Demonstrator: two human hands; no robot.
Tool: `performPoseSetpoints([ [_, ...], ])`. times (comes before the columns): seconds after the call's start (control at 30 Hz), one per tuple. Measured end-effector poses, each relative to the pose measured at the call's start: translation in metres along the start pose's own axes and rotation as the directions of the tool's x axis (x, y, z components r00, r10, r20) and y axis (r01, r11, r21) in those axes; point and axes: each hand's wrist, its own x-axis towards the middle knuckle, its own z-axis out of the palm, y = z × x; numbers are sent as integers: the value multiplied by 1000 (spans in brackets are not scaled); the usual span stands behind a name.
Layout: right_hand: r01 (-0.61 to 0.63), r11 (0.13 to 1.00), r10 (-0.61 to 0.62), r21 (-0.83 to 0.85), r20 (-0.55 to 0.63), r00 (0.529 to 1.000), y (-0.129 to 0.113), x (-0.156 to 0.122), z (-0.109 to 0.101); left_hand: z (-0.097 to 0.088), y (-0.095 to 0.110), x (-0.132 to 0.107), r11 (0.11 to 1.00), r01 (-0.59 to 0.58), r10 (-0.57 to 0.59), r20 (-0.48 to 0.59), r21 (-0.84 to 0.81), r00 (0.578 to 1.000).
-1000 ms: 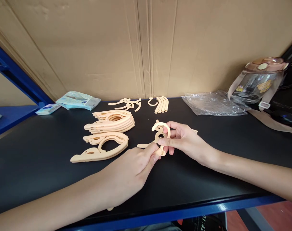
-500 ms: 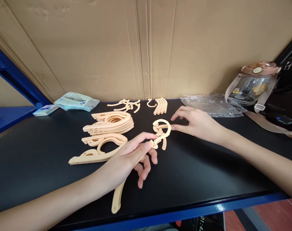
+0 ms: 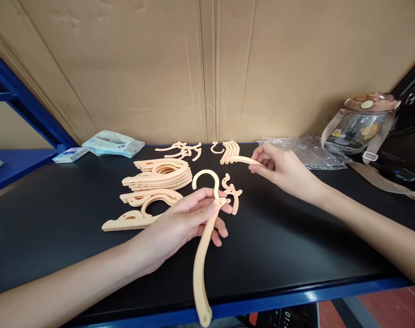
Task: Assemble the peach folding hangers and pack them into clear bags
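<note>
Right of the hanger stack [image 3: 159,175], the left hand [image 3: 180,223] is pinching a peach hooked hanger arm [image 3: 201,255]; the right hand [image 3: 286,171] is gripping another curved arm [image 3: 243,160].

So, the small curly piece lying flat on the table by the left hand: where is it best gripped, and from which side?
Probably pinch the small curly piece by its lower leg, from above and the right. It lies flat on the table, so only thin edges offer hold, and the left hand with its long hanger arm crowds its left side.
</note>
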Motion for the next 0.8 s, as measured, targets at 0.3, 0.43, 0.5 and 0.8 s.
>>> performPoseSetpoints([
  [0.3,196,978,-176,73,-222,959,-17,-9,-5,1,2,-1,997,4,-6,33,78,999],
  [0.43,62,824,-19,564,-82,996,-24,-11,-8,-1,1,-1,995,11,-14,23,104,1000],
  [0.5,-18,672,-43,741,63,997,-24,-10,-8,-1,1,-1,994,21,-22,4,110,1000],
  [0.8,-272,555,-84,786,379,922,-20,-9,-1,1,1,0,998,-21,22,-18,62,1000],
])
